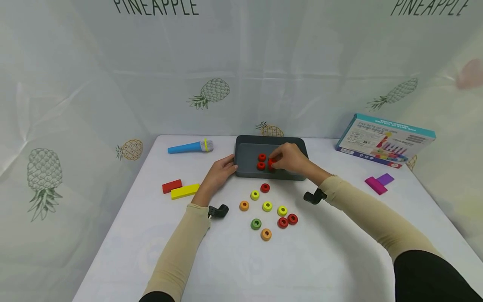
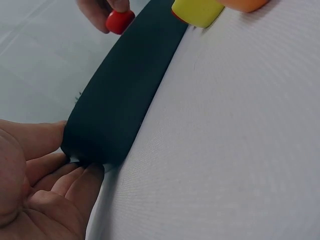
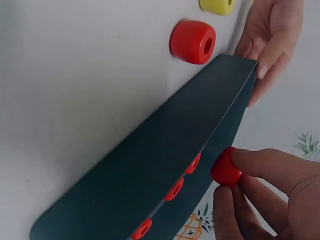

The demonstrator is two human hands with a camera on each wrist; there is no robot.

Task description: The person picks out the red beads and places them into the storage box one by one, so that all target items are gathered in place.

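Observation:
My right hand [image 1: 289,158] pinches a red bead [image 3: 227,167] between thumb and fingers, over the dark grey tray [image 1: 247,171]. Inside the tray, red beads [image 1: 260,166] stand close to that hand, and three of them show past the wall in the right wrist view. My left hand [image 1: 219,174] grips the tray's near left corner, its thumb at the rim and its fingers against the outer wall [image 2: 125,90]. Just in front of the tray lie a loose red bead [image 1: 265,188] and a yellow bead [image 1: 254,195].
More beads lie nearer on the white table, among them a green one [image 1: 255,224] and an orange one [image 1: 266,234]. To the left are a blue toy microphone [image 1: 190,147] and red and yellow blocks [image 1: 185,191]. A box [image 1: 385,140] and purple blocks [image 1: 377,184] are at right.

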